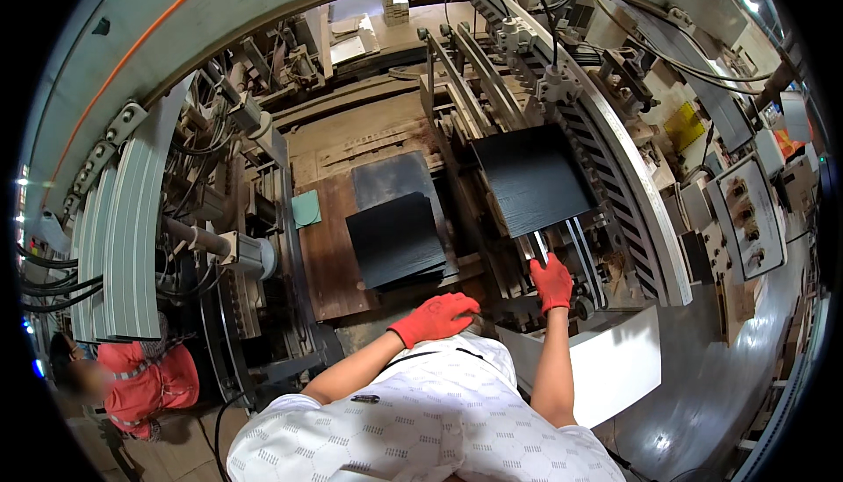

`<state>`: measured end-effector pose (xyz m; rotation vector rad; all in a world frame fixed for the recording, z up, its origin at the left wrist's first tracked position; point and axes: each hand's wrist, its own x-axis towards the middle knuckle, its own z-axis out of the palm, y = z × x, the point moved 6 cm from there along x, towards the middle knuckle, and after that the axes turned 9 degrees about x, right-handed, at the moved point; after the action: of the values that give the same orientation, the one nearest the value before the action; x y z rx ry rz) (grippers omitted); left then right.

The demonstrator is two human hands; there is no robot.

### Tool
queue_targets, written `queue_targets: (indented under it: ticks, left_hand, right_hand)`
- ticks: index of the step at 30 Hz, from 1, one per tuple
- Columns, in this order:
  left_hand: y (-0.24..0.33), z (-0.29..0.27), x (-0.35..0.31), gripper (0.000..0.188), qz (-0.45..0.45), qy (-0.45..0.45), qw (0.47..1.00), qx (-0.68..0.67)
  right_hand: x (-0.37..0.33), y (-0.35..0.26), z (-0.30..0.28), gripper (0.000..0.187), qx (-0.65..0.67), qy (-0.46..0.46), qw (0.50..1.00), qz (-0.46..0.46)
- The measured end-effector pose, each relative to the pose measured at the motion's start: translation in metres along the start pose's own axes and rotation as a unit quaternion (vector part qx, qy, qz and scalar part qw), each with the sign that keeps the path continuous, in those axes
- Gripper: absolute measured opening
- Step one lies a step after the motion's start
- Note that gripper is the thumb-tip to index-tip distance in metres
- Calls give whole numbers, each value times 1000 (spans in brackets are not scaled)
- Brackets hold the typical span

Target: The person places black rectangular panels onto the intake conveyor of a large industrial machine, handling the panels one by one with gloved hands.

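My right hand (551,285), in a red glove, is at the near end of a narrow bright metal bar (540,243), with its fingers closed about it. Just beyond lies a square black panel (534,176) on the machine's rails. My left hand (436,318), also red-gloved, rests close to my waist with fingers stretched out, holding nothing. Farther off and left of it, several black panels (395,238) are stacked slightly askew. A dull grey sheet (393,180) shows from beneath their far side, over a brown wooden board (327,249).
A small green pad (306,209) lies at the board's left edge. A cylinder (250,254) juts from the left machinery. A striped rail (615,192) borders the right side. A white panel (615,363) stands beside my right forearm. Another person (149,385) is at lower left.
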<state>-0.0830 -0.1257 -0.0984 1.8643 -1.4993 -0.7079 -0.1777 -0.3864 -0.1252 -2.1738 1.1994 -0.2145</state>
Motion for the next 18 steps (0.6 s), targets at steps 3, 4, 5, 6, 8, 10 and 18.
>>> queue_targets:
  ticks: [3, 4, 5, 6, 8, 10, 18]
  left_hand:
    - [0, 1, 0, 27, -1, 0, 1000, 1]
    - [0, 2, 0, 27, -2, -2, 1000, 4]
    - [-1, 3, 0, 27, -2, -2, 1000, 3]
    - [-2, 5, 1, 27, -5, -5, 1000, 2]
    - [-3, 6, 2, 27, -7, -9, 1000, 0]
    - [-4, 7, 2, 27, -9, -13, 1000, 0]
    - [-4, 8, 5, 28, -17, -23, 1000, 1]
  right_hand:
    - [-2, -5, -1, 41, 0, -3, 1000, -3]
    - [-2, -5, -2, 41, 4, -5, 1000, 3]
    - [-2, -4, -2, 41, 3, -6, 1000, 3]
    - [-1, -4, -2, 41, -6, -3, 1000, -3]
    - [0, -3, 0, 42, -14, 0, 1000, -8]
    - [1, -3, 0, 43, -15, -1, 1000, -3]
    - [4, 6, 3, 41, -25, 14, 1000, -4]
